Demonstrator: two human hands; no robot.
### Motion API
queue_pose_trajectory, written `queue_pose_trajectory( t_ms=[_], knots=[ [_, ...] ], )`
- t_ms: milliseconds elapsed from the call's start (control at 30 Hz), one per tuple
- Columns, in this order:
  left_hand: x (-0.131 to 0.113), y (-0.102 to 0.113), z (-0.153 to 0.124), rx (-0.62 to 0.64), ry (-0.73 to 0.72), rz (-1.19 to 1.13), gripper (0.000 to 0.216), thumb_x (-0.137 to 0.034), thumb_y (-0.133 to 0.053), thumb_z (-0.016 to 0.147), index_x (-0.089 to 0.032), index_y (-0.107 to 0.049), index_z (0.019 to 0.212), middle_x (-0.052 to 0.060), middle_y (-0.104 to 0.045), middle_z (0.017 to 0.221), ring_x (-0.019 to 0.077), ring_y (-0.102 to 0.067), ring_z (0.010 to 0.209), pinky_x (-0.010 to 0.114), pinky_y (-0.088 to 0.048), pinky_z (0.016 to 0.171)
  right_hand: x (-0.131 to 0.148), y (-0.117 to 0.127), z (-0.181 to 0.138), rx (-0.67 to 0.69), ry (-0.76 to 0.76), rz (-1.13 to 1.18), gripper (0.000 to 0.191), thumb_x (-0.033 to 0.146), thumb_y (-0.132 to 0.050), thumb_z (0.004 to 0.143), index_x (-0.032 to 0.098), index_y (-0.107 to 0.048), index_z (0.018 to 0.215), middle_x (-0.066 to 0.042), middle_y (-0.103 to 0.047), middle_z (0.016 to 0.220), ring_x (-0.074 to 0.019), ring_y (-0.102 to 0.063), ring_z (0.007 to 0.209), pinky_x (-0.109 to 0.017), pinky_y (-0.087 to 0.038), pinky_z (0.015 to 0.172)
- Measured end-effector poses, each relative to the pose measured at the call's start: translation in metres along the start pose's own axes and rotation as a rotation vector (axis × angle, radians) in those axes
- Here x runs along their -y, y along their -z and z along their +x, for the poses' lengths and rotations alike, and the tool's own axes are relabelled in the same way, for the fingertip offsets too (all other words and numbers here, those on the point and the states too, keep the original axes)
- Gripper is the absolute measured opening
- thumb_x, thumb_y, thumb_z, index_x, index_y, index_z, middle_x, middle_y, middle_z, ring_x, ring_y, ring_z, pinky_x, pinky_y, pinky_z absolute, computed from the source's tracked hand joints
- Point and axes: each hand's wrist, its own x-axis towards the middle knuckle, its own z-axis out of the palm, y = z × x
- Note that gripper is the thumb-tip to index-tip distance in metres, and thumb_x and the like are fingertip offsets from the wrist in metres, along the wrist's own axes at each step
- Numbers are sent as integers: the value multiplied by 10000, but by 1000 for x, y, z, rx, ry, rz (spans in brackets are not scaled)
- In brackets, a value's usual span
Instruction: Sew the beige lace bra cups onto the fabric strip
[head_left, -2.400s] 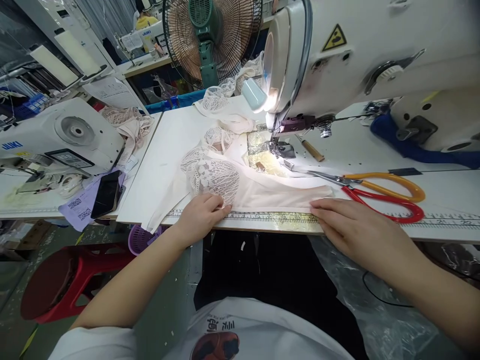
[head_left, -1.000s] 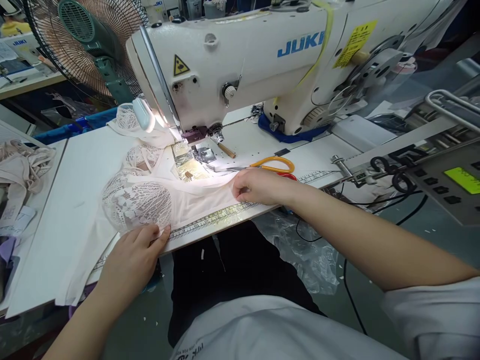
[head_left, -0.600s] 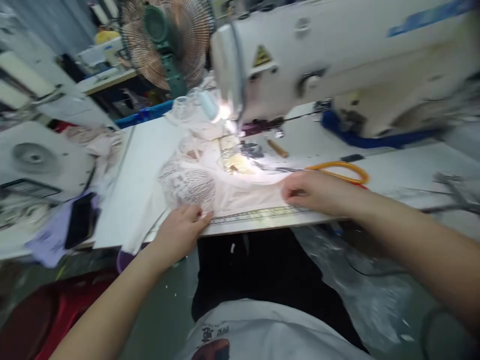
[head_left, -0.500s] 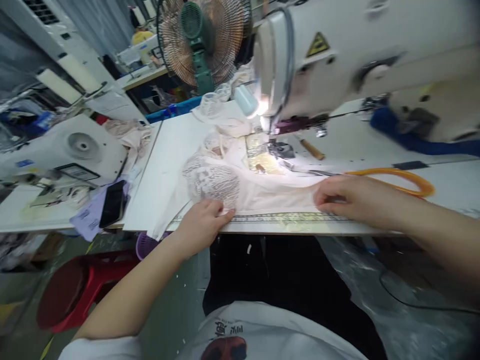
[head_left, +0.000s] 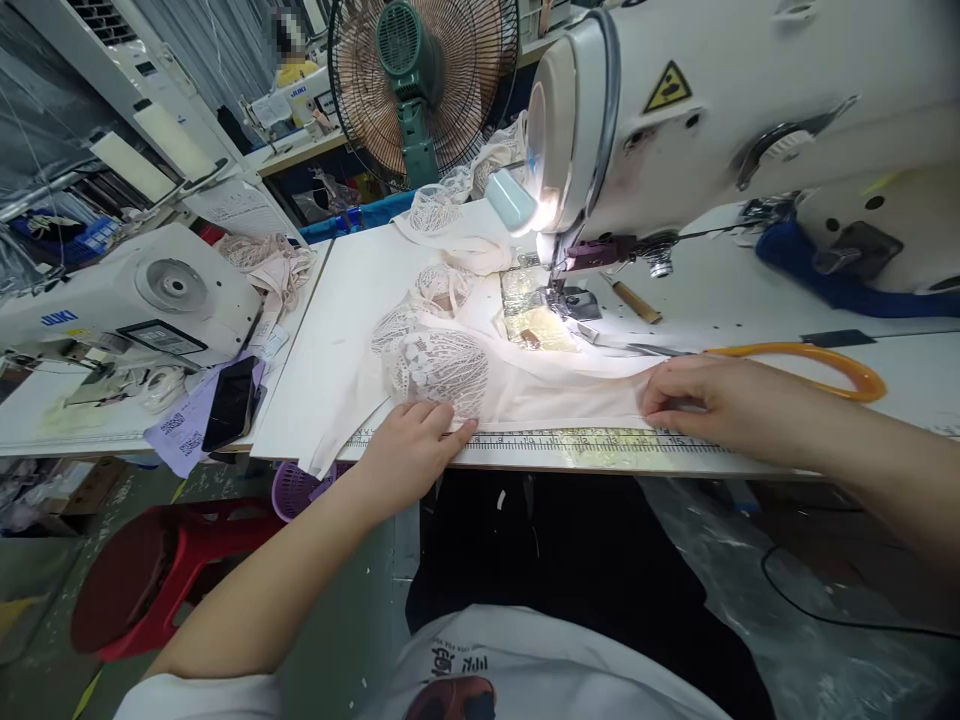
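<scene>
A pale pink bra (head_left: 551,388) with lace cups is stretched flat along the front of the sewing table, over a printed measuring scale (head_left: 592,440). My left hand (head_left: 409,445) holds its lower edge below the near lace cup (head_left: 442,370), fingers bent onto the fabric and thumb pointing right. At the other end, my right hand (head_left: 686,395) pinches the tip of the band between thumb and fingers. Scissors with orange handles (head_left: 862,380) lie just behind my right hand, their handles partly covered by it. The presser foot (head_left: 556,298) stands behind the bra, apart from it.
The sewing machine head (head_left: 675,130), its lamp (head_left: 512,200) lit, overhangs the back right. A wooden-handled tool (head_left: 636,302) lies beneath it. Behind stands a fan (head_left: 420,90). To the left are another sewing machine (head_left: 150,295), a phone (head_left: 231,402) and a red stool (head_left: 150,570).
The view has shifted slightly, so the table items appear a little farther right, and the picture is sharper. Both hands keep their hold on the bra, which looks practically unchanged.
</scene>
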Motion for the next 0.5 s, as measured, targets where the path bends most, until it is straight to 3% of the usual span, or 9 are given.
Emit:
queue_pose_trajectory(
  t_ms=[167, 333, 500],
  knots=[
    [1, -2, 0, -59, -27, 24, 449, -26, -443, 809, -164, -515, 1230, 124, -580, 1077, 265, -546, 959, 380, -462, 776, 21, 16, 0, 119, -89, -18, 145, 177, -500, 733, 214, -577, 616, -27, -615, 740, -180, -563, 706, -314, -440, 643],
    [7, -9, 6, -169, -95, 53, 488, 6, -390, 766, -146, -543, 1203, 150, -588, 1128, 290, -568, 959, 399, -483, 746, 24, 25, 0, 132, -225, 25, 118, 141, -542, 712, 219, -621, 674, -10, -647, 831, -169, -577, 775, -282, -414, 654],
    [8, -7, 15, -209, -135, 1, 357, -66, -367, 836, -132, -599, 1100, 137, -626, 1074, 263, -596, 917, 362, -494, 730, 23, 27, -2, 111, -247, 54, 131, 110, -559, 699, 213, -614, 638, 7, -654, 779, -164, -575, 774, -261, -393, 641]
  ],
)
